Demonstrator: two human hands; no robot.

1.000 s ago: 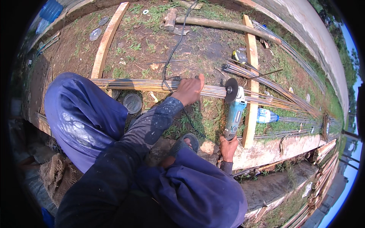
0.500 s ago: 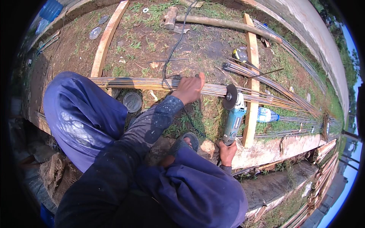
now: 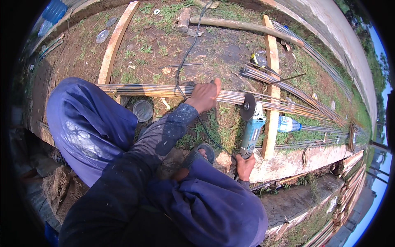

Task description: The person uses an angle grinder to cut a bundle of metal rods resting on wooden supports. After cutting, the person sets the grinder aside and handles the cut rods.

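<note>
My left hand (image 3: 204,97) is wrapped round a bundle of thin steel rods (image 3: 144,89) that runs left to right in front of me. My right hand (image 3: 245,166) grips the rear of a teal angle grinder (image 3: 252,136). The grinder's dark cutting disc (image 3: 248,107) stands upright at the rods, a little right of my left hand; whether it touches them I cannot tell. A black cable (image 3: 186,61) crosses over the bundle beside my left hand.
Two wooden battens (image 3: 116,43) (image 3: 271,86) lie across the ground. A sledgehammer (image 3: 242,24) lies at the back. Near the right batten are a tape measure (image 3: 259,59), another rod bundle (image 3: 288,88) and a plastic bottle (image 3: 289,124). A clear lid (image 3: 142,110) sits by my left knee.
The grinder and my right hand have shifted very slightly to the left. My left hand stays on the rods.
</note>
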